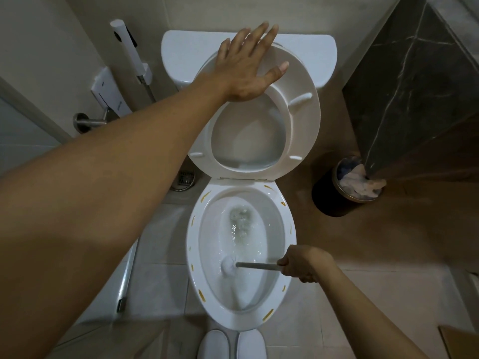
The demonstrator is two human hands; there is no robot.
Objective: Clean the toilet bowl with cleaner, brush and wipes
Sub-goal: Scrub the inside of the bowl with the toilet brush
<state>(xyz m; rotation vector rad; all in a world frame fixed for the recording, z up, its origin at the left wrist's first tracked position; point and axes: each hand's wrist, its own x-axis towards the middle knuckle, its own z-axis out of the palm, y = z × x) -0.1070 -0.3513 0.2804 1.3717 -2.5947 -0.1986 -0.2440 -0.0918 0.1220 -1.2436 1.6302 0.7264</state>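
Note:
The white toilet bowl (286, 244) lies below me with yellow-brown streaks dotted along its rim. Foamy water sits in the middle of the bowl. My right hand (304, 263) grips the grey handle of the toilet brush (255, 265), whose white head presses the bowl's inner left wall. The raised seat and lid (303, 115) lean back against the white tank (305, 55). My left hand (246, 66) rests flat, fingers spread, on the top left edge of the raised seat.
A dark round waste bin (328, 200) with crumpled paper stands on the floor to the right, beside a dark marble wall. A white bidet sprayer (128, 50) and paper holder hang on the left wall. A floor drain (185, 178) lies left of the toilet. White slippers (232, 344) show at the bottom.

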